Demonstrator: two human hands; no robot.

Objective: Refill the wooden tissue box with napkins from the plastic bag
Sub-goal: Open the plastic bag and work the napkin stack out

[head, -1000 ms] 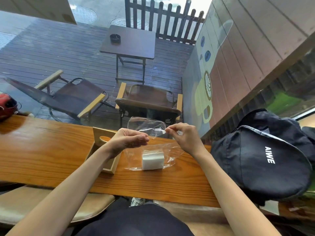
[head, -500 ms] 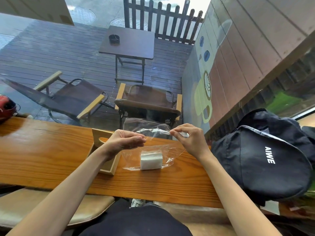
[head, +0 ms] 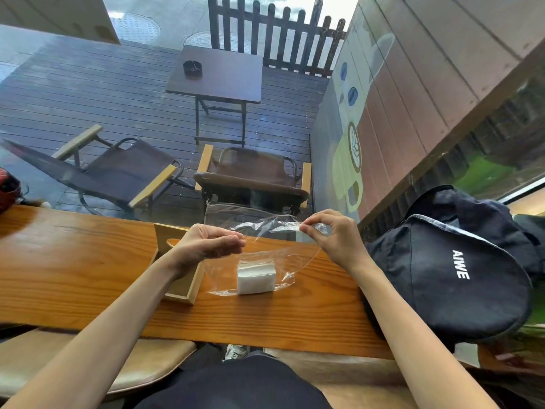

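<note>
A clear plastic bag lies on the wooden counter with a white stack of napkins inside it. My right hand pinches the bag's upper edge and holds the mouth lifted. My left hand hovers at the mouth with its fingers straight and together, their tips at the film. The open wooden tissue box sits just left of the bag, partly hidden under my left wrist. Its lid panel with an oval slot stands upright behind.
A black backpack rests on the counter's right end, close to my right forearm. A red object sits at the far left edge. A window runs along the counter's far side, with deck chairs and a small table outside.
My right hand has drawn the bag's upper edge further right and the mouth has spread wider. My left hand's fingers have straightened from their pinch.
</note>
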